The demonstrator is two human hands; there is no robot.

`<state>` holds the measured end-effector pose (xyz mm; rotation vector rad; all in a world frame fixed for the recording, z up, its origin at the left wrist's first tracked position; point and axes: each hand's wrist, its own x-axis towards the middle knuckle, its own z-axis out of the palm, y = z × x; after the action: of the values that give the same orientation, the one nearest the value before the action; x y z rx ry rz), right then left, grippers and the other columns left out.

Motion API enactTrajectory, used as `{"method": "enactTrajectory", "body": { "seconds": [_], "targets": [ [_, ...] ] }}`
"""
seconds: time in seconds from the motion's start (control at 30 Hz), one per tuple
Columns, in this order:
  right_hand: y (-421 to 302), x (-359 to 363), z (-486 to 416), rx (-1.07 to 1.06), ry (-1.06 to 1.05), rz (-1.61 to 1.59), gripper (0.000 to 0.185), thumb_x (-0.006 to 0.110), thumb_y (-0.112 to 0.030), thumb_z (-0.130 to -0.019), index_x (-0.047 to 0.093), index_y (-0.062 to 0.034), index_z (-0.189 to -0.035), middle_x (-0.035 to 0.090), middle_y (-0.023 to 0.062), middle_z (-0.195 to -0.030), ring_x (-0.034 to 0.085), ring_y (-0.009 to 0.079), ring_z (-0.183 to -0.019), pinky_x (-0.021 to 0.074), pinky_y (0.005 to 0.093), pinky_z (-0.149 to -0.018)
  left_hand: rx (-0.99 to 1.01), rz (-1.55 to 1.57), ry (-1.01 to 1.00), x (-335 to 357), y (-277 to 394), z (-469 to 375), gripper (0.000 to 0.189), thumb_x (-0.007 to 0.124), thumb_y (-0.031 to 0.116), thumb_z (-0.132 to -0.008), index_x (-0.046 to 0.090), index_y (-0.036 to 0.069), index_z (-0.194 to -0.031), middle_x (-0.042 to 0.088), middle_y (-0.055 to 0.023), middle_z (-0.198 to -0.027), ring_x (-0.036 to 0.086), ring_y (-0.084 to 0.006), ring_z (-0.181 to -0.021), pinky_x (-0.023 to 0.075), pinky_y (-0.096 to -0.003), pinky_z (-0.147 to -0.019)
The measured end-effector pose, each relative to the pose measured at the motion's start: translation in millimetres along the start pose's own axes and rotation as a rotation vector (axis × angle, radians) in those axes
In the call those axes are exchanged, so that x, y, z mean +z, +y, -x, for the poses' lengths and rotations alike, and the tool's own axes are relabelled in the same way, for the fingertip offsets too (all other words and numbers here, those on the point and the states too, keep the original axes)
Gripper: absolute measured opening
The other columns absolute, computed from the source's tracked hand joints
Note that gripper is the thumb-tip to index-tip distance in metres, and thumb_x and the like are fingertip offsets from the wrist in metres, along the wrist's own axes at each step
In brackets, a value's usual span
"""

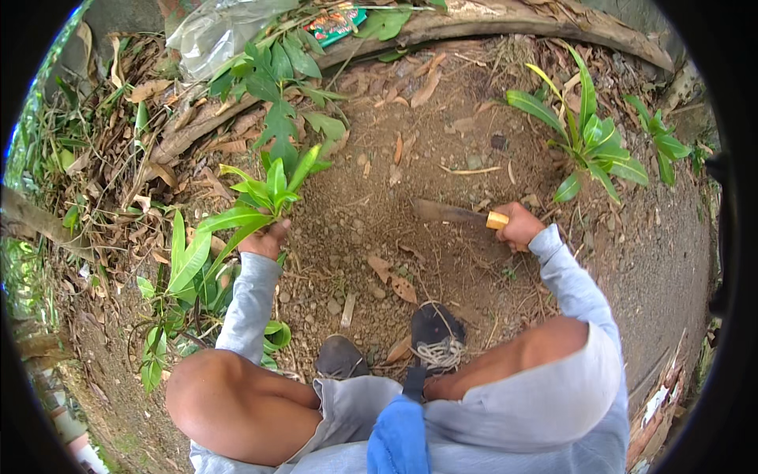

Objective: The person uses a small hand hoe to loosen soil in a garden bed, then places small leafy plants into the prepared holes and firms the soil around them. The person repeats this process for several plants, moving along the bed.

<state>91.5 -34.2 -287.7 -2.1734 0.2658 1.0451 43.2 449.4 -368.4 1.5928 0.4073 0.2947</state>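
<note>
My left hand [266,240] is closed around the base of a leafy green seedling [277,186], whose long leaves fan out above and over the fingers. Its stem and any roots are hidden behind the hand. On the other side, my right hand [521,226] grips a bolo-type knife by its handle, which ends in a yellowish collar [497,220]. The broad, dirt-stained blade [447,211] points left, low over the brown soil [379,237]. A gap of bare ground separates the blade from the seedling.
Another seedling [592,148] grows beyond my right hand. A log [474,23] curves along the far side, near a clear plastic bag [225,35] and a green wrapper [337,26]. More leafy plants [192,266] stand by my left forearm. My shoes [435,326] rest on the soil.
</note>
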Motion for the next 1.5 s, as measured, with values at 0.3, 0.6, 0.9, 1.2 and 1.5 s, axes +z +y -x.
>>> {"method": "enactTrajectory", "body": {
  "seconds": [0.3,0.6,0.9,1.2,1.5],
  "targets": [
    [-77.1,-12.6,155.1,-0.286,0.163,0.440,0.021,0.058,-0.006,-0.066,0.061,0.0026,-0.086,0.061,0.0255,-0.068,0.062,0.0433,-0.066,0.0501,0.0465,-0.066,-0.187,-0.042,-0.074,-19.7,7.2,-14.0,0.027,0.071,-0.005,-0.079,0.062,0.000,-0.104,0.067,-0.0068,-0.081,0.058,-0.0137,-0.058,0.0465,-0.0278,-0.047],
    [-109.3,72.7,98.2,-0.219,-0.016,0.703,0.023,0.063,-0.010,-0.063,0.067,0.0037,-0.081,0.064,0.0279,-0.081,0.064,0.0429,-0.076,0.0533,0.0480,-0.072,-0.210,0.022,-0.156,-0.4,19.7,-10.8,0.019,0.071,-0.003,-0.079,0.064,-0.001,-0.097,0.066,-0.0082,-0.078,0.062,-0.0164,-0.058,0.0532,-0.0299,-0.049],
    [-107.4,190.8,104.2,-0.191,-0.190,-0.320,0.022,0.073,-0.014,-0.064,0.063,0.0052,-0.069,0.063,0.0117,-0.064,0.058,0.0217,-0.052,0.0489,0.0392,-0.051,-0.183,-0.562,-0.420,25.1,71.1,32.1,0.061,0.075,0.031,-0.082,0.055,-0.010,-0.122,0.067,-0.0226,-0.102,0.066,-0.0217,-0.076,0.0568,-0.0292,-0.059],
    [-140.9,217.8,68.5,-0.409,-0.410,0.169,0.025,0.070,-0.018,-0.071,0.071,-0.0012,-0.090,0.069,0.0151,-0.077,0.067,0.0280,-0.067,0.0547,0.0434,-0.063,-0.884,0.614,-0.601,-34.5,58.5,175.8,0.071,0.070,0.022,-0.086,0.034,0.003,-0.144,0.059,-0.0174,-0.123,0.065,-0.0315,-0.102,0.0569,-0.0495,-0.080],
    [-155.8,236.2,-38.9,-0.537,0.050,0.512,0.030,0.064,-0.013,-0.070,0.068,0.0055,-0.092,0.066,0.0282,-0.091,0.067,0.0419,-0.089,0.0549,0.0495,-0.077,-0.939,0.651,-0.433,-38.1,35.0,208.7,0.057,0.060,-0.003,-0.076,0.041,-0.003,-0.129,0.062,-0.0166,-0.092,0.065,-0.0276,-0.067,0.0565,-0.0414,-0.052]
  ]
}}
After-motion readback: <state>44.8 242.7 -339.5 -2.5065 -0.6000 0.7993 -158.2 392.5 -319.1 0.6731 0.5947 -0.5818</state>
